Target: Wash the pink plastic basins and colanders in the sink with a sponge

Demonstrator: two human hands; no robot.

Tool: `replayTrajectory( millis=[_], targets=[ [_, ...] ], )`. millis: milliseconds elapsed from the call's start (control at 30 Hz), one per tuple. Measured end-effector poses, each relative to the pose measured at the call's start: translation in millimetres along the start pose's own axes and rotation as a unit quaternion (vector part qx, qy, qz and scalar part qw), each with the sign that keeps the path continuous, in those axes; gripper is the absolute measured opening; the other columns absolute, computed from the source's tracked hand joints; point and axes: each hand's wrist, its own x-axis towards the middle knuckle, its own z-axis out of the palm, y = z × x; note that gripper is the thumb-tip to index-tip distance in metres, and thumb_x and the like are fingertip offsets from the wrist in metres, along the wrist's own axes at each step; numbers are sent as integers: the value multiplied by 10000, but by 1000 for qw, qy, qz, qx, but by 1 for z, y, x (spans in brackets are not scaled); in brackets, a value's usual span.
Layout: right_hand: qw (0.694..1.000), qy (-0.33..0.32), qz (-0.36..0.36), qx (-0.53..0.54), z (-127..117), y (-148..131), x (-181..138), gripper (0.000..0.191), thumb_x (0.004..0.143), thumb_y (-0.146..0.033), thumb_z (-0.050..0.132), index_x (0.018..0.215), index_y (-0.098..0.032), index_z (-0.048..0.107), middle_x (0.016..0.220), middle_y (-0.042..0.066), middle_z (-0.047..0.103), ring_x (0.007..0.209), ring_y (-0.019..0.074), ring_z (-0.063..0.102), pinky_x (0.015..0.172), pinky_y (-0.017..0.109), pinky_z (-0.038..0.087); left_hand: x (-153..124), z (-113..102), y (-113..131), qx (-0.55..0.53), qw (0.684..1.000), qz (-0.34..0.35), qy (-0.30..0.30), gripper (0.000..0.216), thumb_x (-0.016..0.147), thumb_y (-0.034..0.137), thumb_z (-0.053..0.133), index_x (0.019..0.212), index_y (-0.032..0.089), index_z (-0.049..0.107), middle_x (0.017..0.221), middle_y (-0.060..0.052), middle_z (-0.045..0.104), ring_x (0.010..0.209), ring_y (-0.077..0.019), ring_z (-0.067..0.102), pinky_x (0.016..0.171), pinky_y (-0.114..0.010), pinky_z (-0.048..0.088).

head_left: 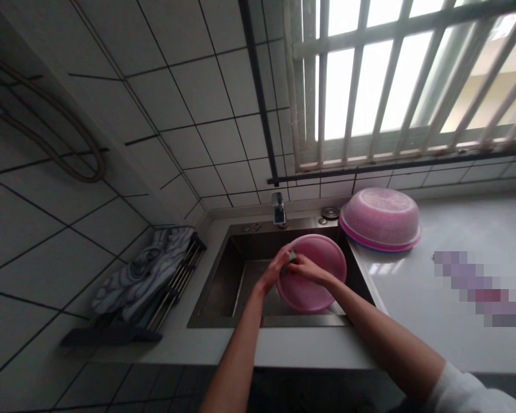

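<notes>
Both hands meet over the sink point(223, 269) at the upper left rim of a pink basin point(316, 284), which is tilted on edge with its open side facing the person. The left hand point(275, 269) curls around the rim; the right hand point(305, 267) presses what looks like a green sponge point(291, 256) against it, grip closed. An upturned pink colander point(380, 218) sits on the counter point(413, 287) to the right.

Left sink point(223, 281) half apparently open; faucet point(278, 209) behind.

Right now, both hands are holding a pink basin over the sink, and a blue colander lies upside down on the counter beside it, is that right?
Not quite: the head view shows the upturned colander is pink, not blue. The left hand and right hand do hold the pink basin over the sink.
</notes>
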Motion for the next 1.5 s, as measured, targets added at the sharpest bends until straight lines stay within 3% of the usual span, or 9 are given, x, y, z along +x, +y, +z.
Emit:
replayTrajectory(
  millis=[100, 300, 500, 700, 900, 1100, 1267, 1333, 1500],
  targets=[
    [999, -41, 2, -22, 4, 0, -2, 142, 771, -299, 629, 761, -159, 652, 710, 19, 635, 620, 135, 521, 585, 246, 419, -1, -1, 1, 14, 1000, 6, 1, 653, 847, 615, 676, 1371, 229, 627, 1500, -75, 554, 1464, -325, 400, 1259, -463, 183],
    [990, 141, -3, 20, -8, 2, 3, 216, 809, -359, 602, 866, -157, 656, 805, 48, 679, 714, 183, 597, 631, 276, 471, 0, 2, 1, -11, 1000, 8, -17, 645, 884, 592, 642, 1425, 249, 574, 1550, -58, 497, 1496, -308, 346, 1260, -465, 179],
    [999, 0, 2, -35, 0, 8, 1, 168, 804, -303, 605, 830, -149, 665, 792, 46, 684, 690, 167, 589, 633, 267, 462, 0, 0, 0, 7, 1000, 15, -1, 619, 851, 586, 684, 1348, 219, 644, 1482, -78, 572, 1452, -318, 416, 1255, -452, 194],
    [984, 173, -31, -35, -7, 15, 6, 259, 822, -343, 592, 983, -151, 656, 917, 63, 697, 826, 209, 614, 710, 299, 488, 1, 3, 1, 1, 1000, 22, 0, 643, 868, 591, 660, 1403, 240, 597, 1540, -64, 510, 1493, -301, 352, 1264, -451, 163],
    [997, 42, -39, -48, 3, 13, 3, 195, 831, -307, 591, 927, -159, 675, 902, 67, 714, 800, 208, 628, 726, 307, 499, 1, 0, -1, 13, 1000, 16, 0, 629, 866, 590, 658, 1380, 229, 621, 1505, -73, 549, 1454, -309, 414, 1255, -452, 195],
    [977, 202, -31, -65, -8, 8, 5, 214, 809, -324, 581, 924, -158, 650, 896, 71, 692, 802, 215, 615, 721, 314, 490, 1, 3, 2, 14, 999, 39, -13, 610, 910, 564, 617, 1422, 235, 579, 1527, -64, 526, 1472, -281, 390, 1259, -426, 188],
    [999, -20, -23, -10, 3, 3, 0, 164, 788, -324, 623, 838, -170, 653, 816, 27, 665, 734, 175, 578, 689, 277, 473, 0, 0, 1, -8, 1000, 10, 6, 651, 856, 611, 659, 1378, 224, 621, 1478, -85, 576, 1428, -320, 450, 1244, -460, 230],
    [998, -60, -20, -14, 6, 3, -1, 142, 774, -307, 640, 806, -169, 648, 795, 21, 658, 718, 167, 565, 681, 269, 465, 0, 0, 1, -4, 1000, 6, 12, 663, 826, 615, 690, 1354, 217, 643, 1476, -90, 577, 1434, -333, 441, 1247, -462, 222],
    [986, 164, -27, 4, -9, 4, 4, 244, 791, -372, 601, 911, -164, 639, 892, 53, 670, 786, 189, 582, 721, 290, 486, 1, 3, 0, -16, 1000, 13, 2, 669, 855, 623, 656, 1400, 239, 601, 1501, -65, 554, 1466, -317, 395, 1253, -467, 211]
  ],
)
